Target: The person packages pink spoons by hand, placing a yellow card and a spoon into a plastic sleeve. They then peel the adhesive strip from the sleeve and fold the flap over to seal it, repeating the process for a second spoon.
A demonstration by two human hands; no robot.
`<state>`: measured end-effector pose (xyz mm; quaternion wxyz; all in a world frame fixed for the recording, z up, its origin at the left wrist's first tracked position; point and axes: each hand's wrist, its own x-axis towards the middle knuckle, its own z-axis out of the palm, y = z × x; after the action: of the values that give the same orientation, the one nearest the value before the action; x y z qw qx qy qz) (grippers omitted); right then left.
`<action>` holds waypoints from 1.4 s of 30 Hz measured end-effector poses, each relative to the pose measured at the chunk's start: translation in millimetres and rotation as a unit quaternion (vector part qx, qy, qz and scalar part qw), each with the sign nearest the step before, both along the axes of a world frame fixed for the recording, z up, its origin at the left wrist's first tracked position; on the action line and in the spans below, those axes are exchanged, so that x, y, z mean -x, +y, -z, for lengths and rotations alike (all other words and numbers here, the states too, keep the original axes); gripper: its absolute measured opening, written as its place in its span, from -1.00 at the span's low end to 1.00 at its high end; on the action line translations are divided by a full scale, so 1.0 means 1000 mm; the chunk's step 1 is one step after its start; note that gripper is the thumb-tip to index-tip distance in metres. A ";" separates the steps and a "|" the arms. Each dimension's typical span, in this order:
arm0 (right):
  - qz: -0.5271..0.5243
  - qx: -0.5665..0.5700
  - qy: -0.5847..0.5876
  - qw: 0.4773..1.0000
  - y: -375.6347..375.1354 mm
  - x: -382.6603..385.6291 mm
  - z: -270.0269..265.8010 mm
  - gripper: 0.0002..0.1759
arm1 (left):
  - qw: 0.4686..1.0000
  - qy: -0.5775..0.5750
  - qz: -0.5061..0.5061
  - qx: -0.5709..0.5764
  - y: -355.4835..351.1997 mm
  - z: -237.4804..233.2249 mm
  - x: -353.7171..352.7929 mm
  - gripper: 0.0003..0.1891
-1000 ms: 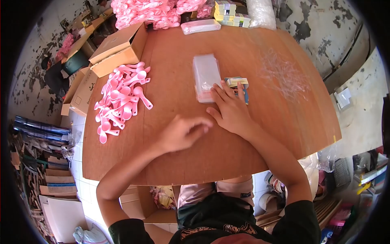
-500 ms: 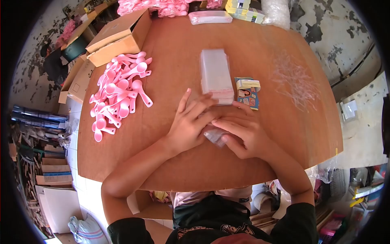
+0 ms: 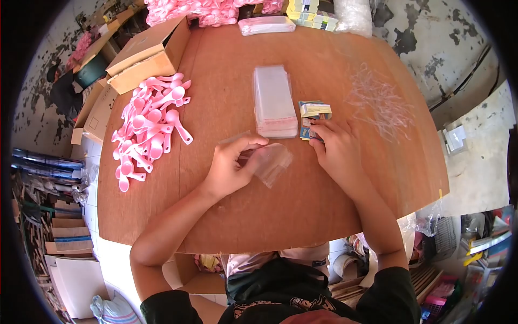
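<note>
My left hand (image 3: pixel 229 167) is closed on a clear plastic bag (image 3: pixel 274 164), pinched between thumb and fingers, with the bag hanging to the right. My right hand (image 3: pixel 337 148) touches the small blue printed cards (image 3: pixel 305 132), its fingertips on their lower part and its thumb apart from the fingers. A pale yellow folded slip (image 3: pixel 315 110) lies on top of those cards. Just left of them is a stack of clear plastic bags (image 3: pixel 274 100) with pinkish flap ends towards me.
Pink plastic spoons (image 3: pixel 148 121) lie heaped at the left, before a cardboard box (image 3: pixel 145 54). Thin clear plastic strips (image 3: pixel 380 102) are tangled at the right. Along the back edge are a bundle of packets (image 3: pixel 266 25), yellow-and-white stacks (image 3: pixel 313 19) and wrapped pink items (image 3: pixel 191 11).
My hands were together over the plastic bag. Now my right hand has moved away to the cards, while my left keeps the bag. The view has shifted slightly.
</note>
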<state>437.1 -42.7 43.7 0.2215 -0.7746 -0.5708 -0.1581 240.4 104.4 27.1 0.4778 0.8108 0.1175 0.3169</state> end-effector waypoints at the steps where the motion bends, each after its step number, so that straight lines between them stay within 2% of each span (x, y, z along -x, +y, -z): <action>1: -0.004 -0.007 0.012 1.000 0.000 0.000 0.000 -0.83 | 0.999 -0.035 0.015 0.026 0.000 0.001 0.000 -0.86; 3: -0.008 -0.013 0.024 1.000 0.000 0.000 0.000 -0.88 | 0.996 -0.069 0.030 0.052 -0.001 0.000 0.003 -0.86; 5: -0.009 -0.026 0.045 0.999 0.000 0.001 -0.001 -0.93 | 0.997 -0.067 0.033 -0.006 0.000 -0.003 0.005 -0.86; 9: 0.000 -0.065 0.038 0.997 0.001 0.003 -0.005 -0.93 | 0.997 -0.072 0.009 -0.041 -0.002 -0.001 0.002 -0.85; 11: -0.014 -0.123 0.034 0.992 0.002 0.003 -0.010 -0.94 | 0.995 -0.080 -0.003 -0.051 -0.001 -0.001 0.001 -0.84; 14: -0.022 -0.121 0.001 0.992 0.001 0.003 -0.013 -0.96 | 0.995 -0.077 0.014 -0.068 -0.003 -0.005 0.000 -0.86; 18: -0.029 -0.086 0.027 0.995 0.001 0.000 -0.005 -0.97 | 0.991 -0.076 0.030 -0.106 -0.003 -0.004 -0.002 -0.87; 21: -0.041 -0.123 0.041 0.991 0.003 0.003 -0.007 -0.97 | 0.991 -0.086 0.034 -0.099 -0.003 -0.004 -0.001 -0.91; 23: -0.024 -0.199 0.096 0.975 0.004 0.004 -0.007 -0.95 | 0.997 -0.050 0.021 -0.047 -0.002 -0.003 0.002 -0.93; 24: -0.025 -0.198 0.096 0.975 0.003 0.005 -0.010 -0.95 | 0.997 -0.050 0.020 -0.046 -0.002 -0.004 0.002 -0.93; 26: -0.029 -0.232 0.043 0.971 0.001 0.008 -0.020 -0.92 | 0.999 0.013 -0.007 0.043 -0.003 -0.008 0.003 -0.91; 30: -0.047 -0.198 0.001 0.979 0.001 0.006 -0.019 -0.90 | 0.997 -0.027 0.009 0.069 0.006 0.009 -0.001 -0.89; 33: -0.090 -0.161 0.050 0.982 0.004 0.008 -0.010 -0.90 | 0.996 -0.006 0.011 0.084 0.007 0.010 -0.001 -0.89; 35: -0.103 -0.125 0.037 0.986 0.003 0.010 -0.009 -0.87 | 0.995 -0.010 0.032 0.091 0.005 0.004 -0.001 -0.79; 42: -0.087 -0.076 0.084 0.990 -0.001 0.018 -0.009 -0.86 | 0.992 0.002 0.025 0.127 0.008 0.008 -0.002 -0.77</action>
<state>418.6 -43.9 53.2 0.3395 -0.7134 -0.6020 -0.1157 242.0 111.9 19.2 0.5845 0.7468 0.1374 0.2859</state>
